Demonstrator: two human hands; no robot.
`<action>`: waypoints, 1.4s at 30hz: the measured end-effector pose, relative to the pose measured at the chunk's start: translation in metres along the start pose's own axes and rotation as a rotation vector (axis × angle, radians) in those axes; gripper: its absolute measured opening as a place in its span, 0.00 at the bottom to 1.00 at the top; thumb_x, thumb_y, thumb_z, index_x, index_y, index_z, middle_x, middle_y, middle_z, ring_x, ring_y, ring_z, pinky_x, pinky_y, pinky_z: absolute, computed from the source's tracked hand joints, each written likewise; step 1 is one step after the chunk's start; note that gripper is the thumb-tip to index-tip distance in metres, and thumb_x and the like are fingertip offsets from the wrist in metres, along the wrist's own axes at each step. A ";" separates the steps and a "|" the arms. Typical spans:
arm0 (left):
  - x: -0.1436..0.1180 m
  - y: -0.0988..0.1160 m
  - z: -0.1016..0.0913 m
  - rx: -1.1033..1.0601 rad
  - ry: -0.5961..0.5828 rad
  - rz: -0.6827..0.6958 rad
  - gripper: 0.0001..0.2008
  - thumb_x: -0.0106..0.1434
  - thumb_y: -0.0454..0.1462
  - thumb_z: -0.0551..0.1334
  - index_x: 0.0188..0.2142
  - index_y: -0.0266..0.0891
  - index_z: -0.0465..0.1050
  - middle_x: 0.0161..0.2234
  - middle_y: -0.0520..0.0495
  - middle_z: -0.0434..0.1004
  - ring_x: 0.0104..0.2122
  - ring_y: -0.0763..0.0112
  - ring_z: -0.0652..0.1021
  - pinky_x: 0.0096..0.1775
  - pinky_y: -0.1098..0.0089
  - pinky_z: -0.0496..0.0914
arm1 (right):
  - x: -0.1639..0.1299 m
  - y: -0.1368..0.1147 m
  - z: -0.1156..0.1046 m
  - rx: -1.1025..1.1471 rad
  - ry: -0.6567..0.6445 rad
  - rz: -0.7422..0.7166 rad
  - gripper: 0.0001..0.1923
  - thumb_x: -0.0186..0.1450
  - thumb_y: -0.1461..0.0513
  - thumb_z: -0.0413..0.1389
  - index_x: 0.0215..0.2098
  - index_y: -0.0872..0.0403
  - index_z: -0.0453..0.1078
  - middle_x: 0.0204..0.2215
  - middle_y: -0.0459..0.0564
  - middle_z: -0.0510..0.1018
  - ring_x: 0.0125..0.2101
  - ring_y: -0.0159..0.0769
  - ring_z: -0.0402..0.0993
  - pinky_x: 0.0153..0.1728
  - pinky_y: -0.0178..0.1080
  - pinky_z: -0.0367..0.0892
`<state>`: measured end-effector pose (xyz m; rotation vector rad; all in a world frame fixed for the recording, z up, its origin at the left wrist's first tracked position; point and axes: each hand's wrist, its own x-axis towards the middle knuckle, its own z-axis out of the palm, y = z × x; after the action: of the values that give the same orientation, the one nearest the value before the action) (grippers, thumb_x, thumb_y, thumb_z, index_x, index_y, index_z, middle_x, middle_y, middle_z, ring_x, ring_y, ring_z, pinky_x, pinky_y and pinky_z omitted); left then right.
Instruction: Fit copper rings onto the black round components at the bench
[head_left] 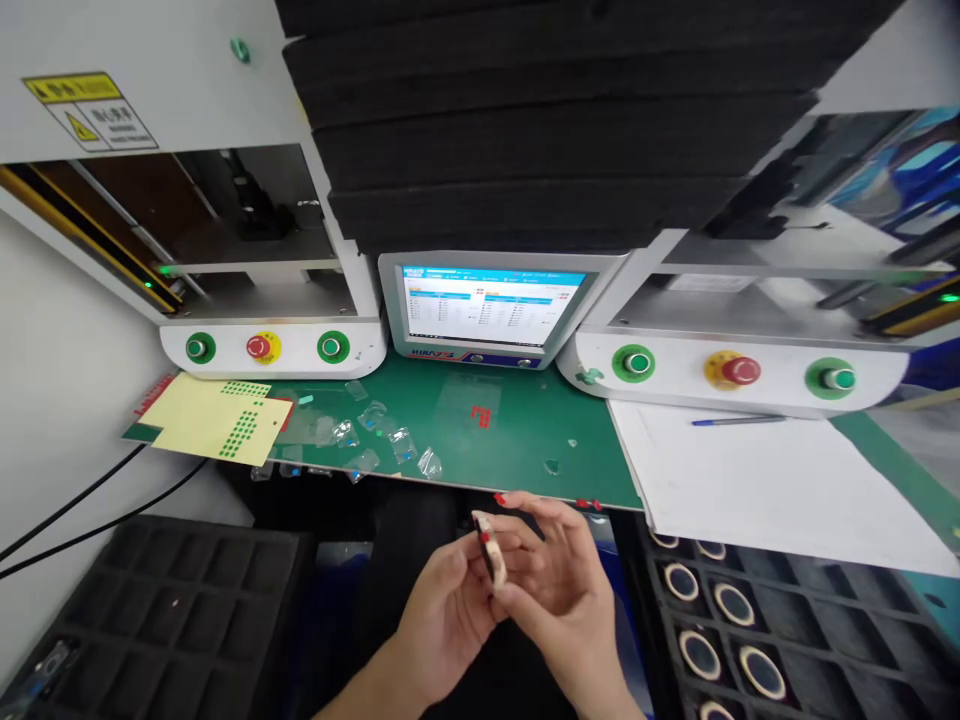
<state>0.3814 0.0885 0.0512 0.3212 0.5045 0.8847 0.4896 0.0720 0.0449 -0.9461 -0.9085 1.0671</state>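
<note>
Now you are pinching small flat cream-and-black ring part (486, 548) between left hand (442, 610) and right hand (559, 580), both gripping it, inspecting near green mat (525, 440). Next move likely needing careful placement into right black tray (825, 640).

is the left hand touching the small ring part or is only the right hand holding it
Touching. The head view shows the left hand with its fingertips pressed on the edge of the small ring part, while the right hand grips it from the other side.

Monitor (491, 310) at mat's (525, 440) rear, between two machines. Sticker sheet (217, 420) on mat's left end, paper (765, 480) with pen (739, 421) right. Empty tray (165, 600) lower left, ring-filled tray (787, 640) lower right, hands between.
</note>
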 end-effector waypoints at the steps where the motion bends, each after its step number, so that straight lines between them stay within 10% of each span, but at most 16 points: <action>1: -0.001 0.002 0.003 -0.029 0.040 -0.006 0.18 0.56 0.47 0.74 0.39 0.36 0.82 0.32 0.44 0.81 0.33 0.73 0.80 0.38 0.78 0.74 | -0.005 0.001 0.001 -0.021 -0.006 0.011 0.24 0.62 0.62 0.65 0.53 0.42 0.65 0.51 0.51 0.72 0.46 0.39 0.81 0.43 0.36 0.77; 6: -0.011 0.004 0.001 0.204 0.191 0.215 0.11 0.57 0.40 0.75 0.34 0.36 0.80 0.30 0.48 0.81 0.23 0.79 0.78 0.25 0.83 0.71 | -0.008 -0.007 -0.007 -0.078 -0.078 -0.130 0.26 0.64 0.67 0.61 0.58 0.47 0.63 0.53 0.55 0.72 0.50 0.41 0.78 0.52 0.43 0.74; 13: -0.021 0.007 -0.004 0.725 0.140 0.508 0.03 0.65 0.34 0.68 0.39 0.41 0.80 0.32 0.49 0.83 0.27 0.75 0.80 0.32 0.80 0.75 | -0.008 -0.026 -0.003 -0.226 0.028 -0.318 0.28 0.58 0.80 0.56 0.51 0.51 0.67 0.44 0.50 0.75 0.36 0.31 0.79 0.43 0.37 0.77; 32: -0.014 0.037 -0.018 1.251 -0.219 0.514 0.10 0.69 0.41 0.63 0.43 0.39 0.79 0.34 0.43 0.84 0.30 0.67 0.81 0.33 0.71 0.74 | -0.002 -0.036 -0.037 -0.411 -0.310 -0.239 0.26 0.61 0.78 0.57 0.52 0.49 0.65 0.35 0.49 0.76 0.43 0.39 0.77 0.38 0.41 0.77; 42: -0.012 0.032 -0.019 1.232 -0.171 0.546 0.08 0.68 0.40 0.65 0.44 0.39 0.79 0.33 0.43 0.84 0.30 0.66 0.81 0.33 0.71 0.74 | -0.013 -0.026 -0.032 -0.477 -0.115 -0.376 0.28 0.58 0.78 0.60 0.52 0.50 0.68 0.39 0.50 0.81 0.40 0.37 0.81 0.38 0.38 0.81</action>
<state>0.3439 0.0992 0.0534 1.7058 0.7770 0.9606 0.5244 0.0487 0.0573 -1.0523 -1.4129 0.5952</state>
